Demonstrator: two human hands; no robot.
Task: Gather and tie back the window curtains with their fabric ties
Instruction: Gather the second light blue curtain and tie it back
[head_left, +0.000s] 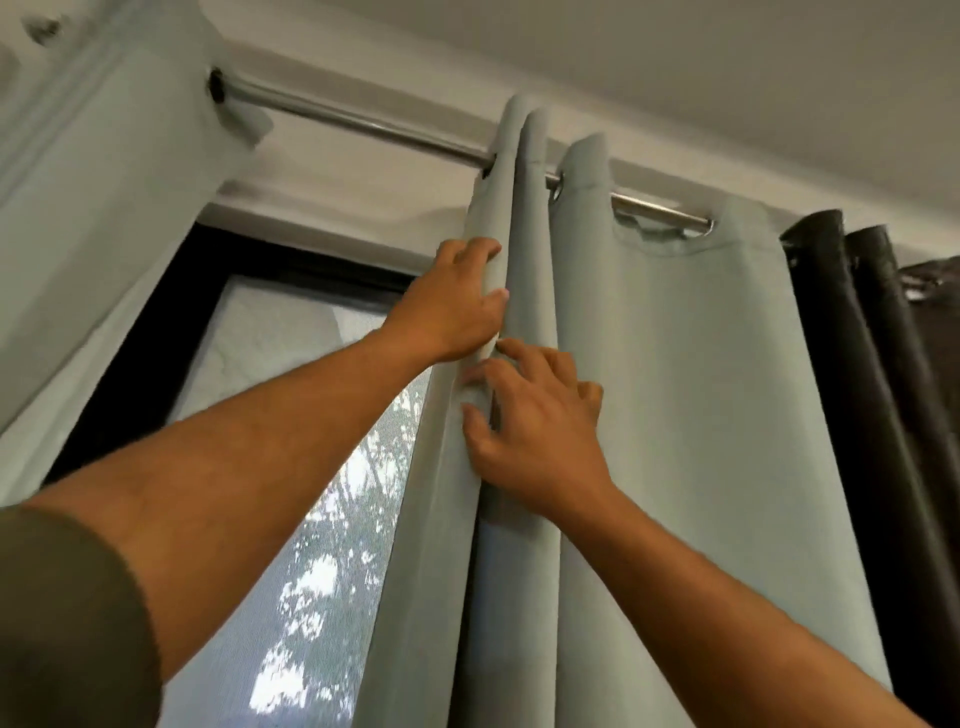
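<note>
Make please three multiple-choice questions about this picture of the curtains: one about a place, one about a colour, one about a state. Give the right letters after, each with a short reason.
1. Where is the left hand compared with the right hand?
A. Higher on the same fold
B. Lower, near the window sill
C. On the rod

2. What colour is the curtain being gathered?
A. Bright red
B. Pale grey-green
C. Yellow

3. What is the state of the curtain near the hands?
A. Taken off the rod
B. Tied with a fabric tie
C. Bunched in folds, hanging on the rod

Answers:
1 A: the left hand grips the leading fold above the right hand.
2 B: the fabric is pale grey-green, beside a dark curtain.
3 C: the folds stand close together on the rod, and no tie is visible.
</note>
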